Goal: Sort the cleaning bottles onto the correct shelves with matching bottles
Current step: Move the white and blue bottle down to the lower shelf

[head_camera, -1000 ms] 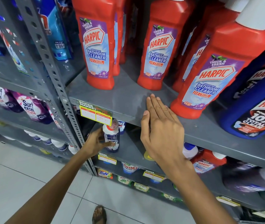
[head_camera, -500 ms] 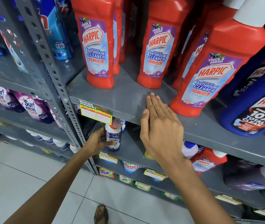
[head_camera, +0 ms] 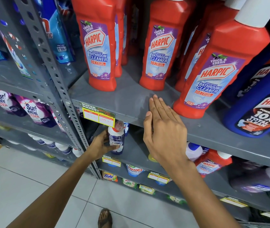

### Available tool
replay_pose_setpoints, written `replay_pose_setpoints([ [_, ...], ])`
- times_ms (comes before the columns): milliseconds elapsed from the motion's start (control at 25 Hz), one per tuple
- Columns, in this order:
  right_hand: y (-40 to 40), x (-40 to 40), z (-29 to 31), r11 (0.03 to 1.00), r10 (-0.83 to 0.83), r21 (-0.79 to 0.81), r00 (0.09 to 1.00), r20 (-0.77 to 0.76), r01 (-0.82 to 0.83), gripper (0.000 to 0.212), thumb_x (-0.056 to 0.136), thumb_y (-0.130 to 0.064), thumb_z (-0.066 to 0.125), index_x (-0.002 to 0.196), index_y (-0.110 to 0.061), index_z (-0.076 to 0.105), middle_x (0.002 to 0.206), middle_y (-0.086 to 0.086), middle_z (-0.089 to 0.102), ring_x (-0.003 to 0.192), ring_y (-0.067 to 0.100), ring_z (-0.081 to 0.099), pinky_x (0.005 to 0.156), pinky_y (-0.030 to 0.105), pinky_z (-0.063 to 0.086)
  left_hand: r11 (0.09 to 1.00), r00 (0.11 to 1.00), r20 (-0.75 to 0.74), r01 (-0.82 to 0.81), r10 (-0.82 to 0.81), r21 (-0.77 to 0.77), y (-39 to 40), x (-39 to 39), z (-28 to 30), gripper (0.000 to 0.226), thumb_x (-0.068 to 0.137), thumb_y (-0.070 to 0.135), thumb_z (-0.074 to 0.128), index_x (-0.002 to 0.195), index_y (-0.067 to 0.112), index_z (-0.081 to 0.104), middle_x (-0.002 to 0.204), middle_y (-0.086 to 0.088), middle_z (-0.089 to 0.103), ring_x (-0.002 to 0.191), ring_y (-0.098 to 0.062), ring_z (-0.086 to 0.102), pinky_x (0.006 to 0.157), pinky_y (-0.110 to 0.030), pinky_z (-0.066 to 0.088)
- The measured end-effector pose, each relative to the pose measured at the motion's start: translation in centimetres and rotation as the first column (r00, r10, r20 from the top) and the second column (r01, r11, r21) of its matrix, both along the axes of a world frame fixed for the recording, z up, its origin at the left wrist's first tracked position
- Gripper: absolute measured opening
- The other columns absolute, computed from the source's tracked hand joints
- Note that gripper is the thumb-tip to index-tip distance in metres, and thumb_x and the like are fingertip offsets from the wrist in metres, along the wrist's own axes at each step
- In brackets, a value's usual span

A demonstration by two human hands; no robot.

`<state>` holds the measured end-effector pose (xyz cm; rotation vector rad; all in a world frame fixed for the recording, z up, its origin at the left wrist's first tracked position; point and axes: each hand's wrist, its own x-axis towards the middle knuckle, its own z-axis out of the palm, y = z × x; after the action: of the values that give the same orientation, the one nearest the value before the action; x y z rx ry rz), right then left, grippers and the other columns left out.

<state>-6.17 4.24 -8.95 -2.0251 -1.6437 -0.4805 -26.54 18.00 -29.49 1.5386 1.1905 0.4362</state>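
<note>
My left hand point(head_camera: 100, 144) grips a small dark blue Domex bottle point(head_camera: 117, 139) with a white shoulder and pinkish cap, at the front edge of the lower shelf point(head_camera: 131, 155). My right hand point(head_camera: 163, 129) lies flat, fingers together, on the front of the upper grey shelf point(head_camera: 126, 102), holding nothing. Red Harpic bathroom cleaner bottles stand on that upper shelf: one at the left point(head_camera: 100, 46), one in the middle point(head_camera: 160, 50), one tilted just right of my fingers point(head_camera: 218, 74). Blue Harpic bottles point(head_camera: 259, 109) lean at the far right.
A perforated steel upright point(head_camera: 55, 76) divides the racks. Surf Excel pouches point(head_camera: 35, 111) fill the left rack. A price tag point(head_camera: 98, 116) hangs above the Domex bottle. A red Harpic bottle point(head_camera: 211, 163) lies on the lower shelf. My sandalled foot point(head_camera: 104, 218) stands on the tiled floor.
My left hand has eased the Domex bottle slightly outward and up along the lower shelf edge. My right hand stays flat on the upper shelf.
</note>
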Motion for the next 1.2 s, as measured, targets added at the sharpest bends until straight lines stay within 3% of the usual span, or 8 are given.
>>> replay_pose_setpoints([
  [280, -1.8, 0.2, -0.6, 0.965, 0.172, 0.232, 0.960, -0.220, -0.119, 0.046, 0.107, -0.024, 0.058, 0.152, -0.012, 0.059, 0.159, 0.002, 0.061, 0.152, 0.012, 0.054, 0.128, 0.030, 0.040, 0.961, 0.974, 0.042, -0.227, 0.223, 0.157, -3.5, -0.2, 0.7, 0.083, 0.075, 0.016, 0.099, 0.143, 0.012, 0.052, 0.141, -0.010, 0.068, 0.128, -0.028, 0.067, 0.111, -0.050, 0.057],
  [400, -5.3, 0.7, -2.6, 0.909, 0.326, 0.350, 0.909, -0.260, -0.226, 0.049, 0.105, -0.014, 0.062, 0.154, -0.009, 0.056, 0.163, 0.003, 0.056, 0.156, 0.016, 0.049, 0.129, 0.037, 0.039, 0.839, 0.914, 0.098, -0.400, 0.393, 0.368, -9.5, 0.0, -0.2, 0.052, 0.082, 0.039, 0.092, 0.117, 0.036, 0.053, 0.109, -0.002, 0.062, 0.092, -0.029, 0.066, 0.081, -0.047, 0.062],
  [480, -8.6, 1.9, -4.7, 0.871, 0.368, 0.419, 0.906, -0.209, -0.257, 0.050, 0.100, -0.004, 0.065, 0.149, -0.009, 0.061, 0.160, 0.003, 0.060, 0.150, 0.020, 0.057, 0.124, 0.041, 0.044, 0.861, 0.935, 0.122, -0.353, 0.332, 0.366, -14.7, 1.4, -1.1, 0.039, 0.089, 0.047, 0.083, 0.101, 0.042, 0.046, 0.093, 0.003, 0.056, 0.077, -0.029, 0.060, 0.068, -0.045, 0.057],
  [600, -13.3, 5.3, -8.7, 0.875, 0.334, 0.435, 0.916, -0.224, -0.213, 0.052, 0.094, 0.001, 0.067, 0.144, -0.015, 0.067, 0.154, -0.002, 0.066, 0.140, 0.021, 0.066, 0.118, 0.041, 0.050, 0.906, 0.983, 0.081, -0.185, 0.166, 0.381, -21.3, 5.0, -2.8, 0.036, 0.086, 0.044, 0.082, 0.101, 0.049, 0.050, 0.093, 0.021, 0.056, 0.075, -0.008, 0.057, 0.068, -0.015, 0.049],
  [680, -16.6, 8.4, -11.8, 0.908, 0.296, 0.385, 0.903, -0.311, -0.165, 0.045, 0.097, -0.005, 0.066, 0.141, -0.017, 0.070, 0.151, -0.006, 0.068, 0.138, 0.019, 0.068, 0.116, 0.041, 0.052, 0.930, 0.995, 0.018, -0.099, 0.099, 0.354, -24.3, 9.0, -3.2, 0.044, 0.086, 0.034, 0.089, 0.104, 0.051, 0.052, 0.097, 0.020, 0.061, 0.084, -0.007, 0.062, 0.070, -0.012, 0.051],
  [840, -23.0, 14.5, -17.0, 0.964, 0.148, 0.267, 0.861, -0.486, -0.015, 0.039, 0.101, -0.015, 0.064, 0.138, -0.022, 0.072, 0.147, -0.013, 0.069, 0.137, 0.012, 0.067, 0.118, 0.040, 0.052, 0.945, 0.998, 0.054, -0.039, 0.022, 0.324, -27.9, 17.5, -0.9, 0.037, 0.089, 0.022, 0.088, 0.113, 0.036, 0.063, 0.109, 0.008, 0.073, 0.099, -0.010, 0.070, 0.085, -0.040, 0.062],
  [1040, -27.4, 20.6, -20.4, 0.991, -0.101, -0.002, 0.751, -0.653, 0.131, 0.047, 0.103, -0.027, 0.061, 0.150, -0.025, 0.060, 0.157, -0.014, 0.060, 0.147, 0.005, 0.055, 0.123, 0.038, 0.046, 0.934, 0.997, 0.074, -0.010, -0.018, 0.358, -29.5, 26.1, 1.4, 0.050, 0.091, 0.011, 0.086, 0.136, 0.005, 0.064, 0.133, -0.010, 0.073, 0.124, -0.028, 0.070, 0.108, -0.041, 0.055],
  [1200, -26.0, 23.6, -22.6, 0.939, -0.303, -0.330, 0.682, -0.666, 0.096, 0.064, 0.111, -0.045, 0.046, 0.167, -0.016, 0.032, 0.177, 0.002, 0.032, 0.166, 0.021, 0.029, 0.133, 0.030, 0.020, 0.965, 0.999, 0.015, -0.037, 0.035, 0.259, -28.4, 30.1, 1.8, 0.066, 0.093, 0.012, 0.084, 0.149, -0.004, 0.055, 0.152, -0.022, 0.063, 0.143, -0.037, 0.058, 0.119, -0.036, 0.044],
])
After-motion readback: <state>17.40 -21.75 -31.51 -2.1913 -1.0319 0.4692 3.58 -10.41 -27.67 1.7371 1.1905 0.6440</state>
